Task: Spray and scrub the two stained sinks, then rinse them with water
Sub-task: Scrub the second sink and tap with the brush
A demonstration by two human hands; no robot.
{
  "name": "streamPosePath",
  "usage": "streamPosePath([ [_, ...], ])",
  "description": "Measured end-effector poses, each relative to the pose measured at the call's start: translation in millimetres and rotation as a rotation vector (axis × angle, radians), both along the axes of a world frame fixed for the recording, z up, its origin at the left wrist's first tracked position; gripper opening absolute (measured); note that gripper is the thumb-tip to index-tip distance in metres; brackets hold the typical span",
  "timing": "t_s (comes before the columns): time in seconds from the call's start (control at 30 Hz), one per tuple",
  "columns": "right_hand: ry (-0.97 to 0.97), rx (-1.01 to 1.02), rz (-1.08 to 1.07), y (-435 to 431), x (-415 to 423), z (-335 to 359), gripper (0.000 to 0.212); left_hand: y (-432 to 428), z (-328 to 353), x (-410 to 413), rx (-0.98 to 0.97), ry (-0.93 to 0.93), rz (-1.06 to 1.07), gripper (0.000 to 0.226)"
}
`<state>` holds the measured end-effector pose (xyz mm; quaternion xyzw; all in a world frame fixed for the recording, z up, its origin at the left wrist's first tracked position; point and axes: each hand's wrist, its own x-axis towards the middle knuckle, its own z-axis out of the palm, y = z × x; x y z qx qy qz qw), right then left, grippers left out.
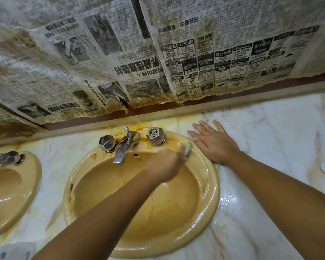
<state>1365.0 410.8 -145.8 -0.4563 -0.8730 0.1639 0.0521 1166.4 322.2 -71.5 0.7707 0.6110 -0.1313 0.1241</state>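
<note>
Marble counter bears right hand, fingers flat; left hand's fingers grip sponge on sink beside tap.

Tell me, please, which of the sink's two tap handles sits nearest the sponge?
The right handle, beside the green sponge in the left hand; the other handle lies left of the spout.

- Newspaper on the wall is showing the Chinese headline "中國受益".
- Its ad boxes are carrying "019-461 2172", "SDN BHD", "RM200" and "4000".
- Remaining print is reading too blurred, some upside down.
</note>
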Motion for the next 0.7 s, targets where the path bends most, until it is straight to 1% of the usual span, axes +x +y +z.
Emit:
streamPosePath([
  [0.07,0.008,0.003,-0.012,0,0,-1,0.062,20,0,-16,0.058,0.024,0.173,0.053],
  [0.1,0.013,0.0,-0.014,0,0,-1,0.062,18,0,-14,0.069,0.025,0.172,0.053],
  [0.13,0.017,-0.002,-0.013,0,0,-2,0.064,9,-2,-6,0.062,0.0,0.118,0.054],
  [0.2,0.011,0.003,-0.013,-1,0,-3,0.069,-24,-2,17,-0.014,-0.066,-0.061,0.055],
  [0.23,0.009,0.008,-0.018,-4,2,-4,0.071,-28,-3,17,-0.023,-0.064,-0.093,0.055],
  [0.27,0.009,0.012,-0.031,-8,4,-5,0.07,-20,-4,10,-0.001,-0.027,-0.058,0.054],
  [0.33,0.011,0.022,-0.066,-20,11,-9,0.068,11,-3,-9,0.049,0.034,0.149,0.05],
  [0.37,0.011,0.025,-0.084,-28,15,-11,0.067,17,-1,-8,0.055,0.064,0.189,0.048],
  [0.4,0.015,0.032,-0.101,-35,19,-12,0.066,16,2,-1,0.052,0.058,0.158,0.048],
  [0.43,0.019,0.042,-0.115,-42,22,-12,0.067,8,-4,11,0.063,0.036,0.07,0.05],
  [0.5,0.017,0.058,-0.137,-56,27,-11,0.068,-22,-6,34,-0.034,0.011,-0.137,0.053],
  [0.53,0.014,0.059,-0.142,-62,29,-11,0.069,-23,-4,32,-0.034,0.01,-0.154,0.054],
  [0.57,0.011,0.058,-0.144,-68,31,-10,0.069,-11,-5,23,0.004,0.029,-0.09,0.053],
  [0.63,0.008,0.061,-0.162,-81,34,-11,0.067,14,3,7,0.075,0.062,0.136,0.047],
  [0.67,0.006,0.069,-0.174,-85,36,-12,0.066,14,8,9,0.089,0.099,0.162,0.045],
  [0.7,0.001,0.075,-0.179,-88,37,-12,0.065,8,11,17,0.088,0.115,0.111,0.046],
])
